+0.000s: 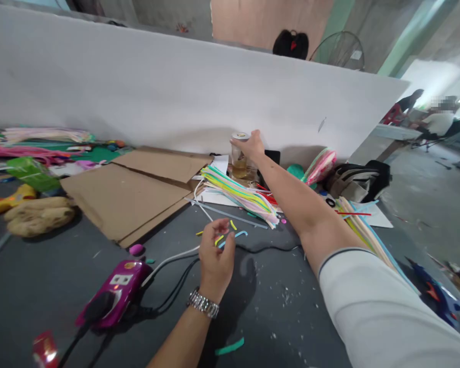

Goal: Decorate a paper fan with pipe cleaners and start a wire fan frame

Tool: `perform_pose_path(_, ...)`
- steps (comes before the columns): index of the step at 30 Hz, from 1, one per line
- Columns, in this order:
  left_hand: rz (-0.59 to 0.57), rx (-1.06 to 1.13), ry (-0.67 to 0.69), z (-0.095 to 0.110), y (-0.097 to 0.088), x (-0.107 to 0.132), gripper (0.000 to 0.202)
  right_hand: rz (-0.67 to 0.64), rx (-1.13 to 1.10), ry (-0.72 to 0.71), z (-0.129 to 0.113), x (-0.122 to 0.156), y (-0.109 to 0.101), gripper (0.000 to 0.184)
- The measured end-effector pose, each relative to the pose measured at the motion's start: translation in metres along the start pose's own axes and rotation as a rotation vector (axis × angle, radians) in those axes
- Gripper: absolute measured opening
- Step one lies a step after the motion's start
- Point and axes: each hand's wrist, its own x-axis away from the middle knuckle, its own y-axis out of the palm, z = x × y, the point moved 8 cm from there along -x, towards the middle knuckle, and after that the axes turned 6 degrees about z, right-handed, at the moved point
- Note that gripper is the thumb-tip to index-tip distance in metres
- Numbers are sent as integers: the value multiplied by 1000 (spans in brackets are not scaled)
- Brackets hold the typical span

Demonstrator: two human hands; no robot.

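My right arm stretches out to the white partition at the back. There my right hand [252, 144] is wrapped round the upper part of a clear lidded cup [239, 164] with some amber liquid low inside. My left hand [216, 255] is over the dark tabletop, its fingers loosely curled and apart from the thumb, with nothing visible in it. Short yellow strips [233, 225] and a bent light-blue strip [240, 233] lie beside its fingertips. A bundle of coloured fuzzy stems [239, 191] rests just in front of the cup.
Folded cardboard [134, 199] lies left of the stems. A purple power strip [117, 291] with cables stands nearer me. To the left are a yellow glue gun [13, 200] and a potato-like lump [40, 215]. A dark bag [362, 180] sits at right. People sit far right.
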Motion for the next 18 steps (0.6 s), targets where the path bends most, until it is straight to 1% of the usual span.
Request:
perform_pose_path(3, -37, -18, -19, -4, 3, 2, 24, -12, -22, 49, 1, -14, 22, 70)
perform_pose_path(5, -50, -24, -25, -7, 3, 3, 24, -10, -29, 57, 2, -16, 26, 72)
perform_pose_path(7, -48, -32, -16, -8, 2, 2, 24, 10, -42, 29, -2, -13, 16, 72)
perform_pose_path(8, -42, -38, -3, -8, 2, 2, 24, 23, -54, -5, -8, -10, 6, 72)
perform_pose_path(10, -32, -56, 26, -6, 1, -1, 24, 53, -92, -130, -29, 2, -25, 70)
perform_pose_path(12, -3, -64, 59, 3, -2, -5, 26, 68, -138, -314, -57, 27, -65, 67)
perform_pose_path(14, 42, -40, 94, 20, -9, -8, 33, 33, -149, -423, -78, 67, -102, 63)
perform_pose_path(15, 55, -10, 115, 33, -12, -8, 40, -21, -171, -443, -84, 91, -117, 60)
perform_pose_path(16, 46, 33, 133, 47, -14, -7, 50, -112, -202, -439, -88, 117, -126, 58)
perform_pose_path(17, 19, 91, 156, 63, -16, -5, 63, -225, -239, -433, -92, 146, -133, 55)
perform_pose_path(18, -53, 149, 157, 79, -14, -2, 77, -342, -280, -448, -96, 175, -137, 52)
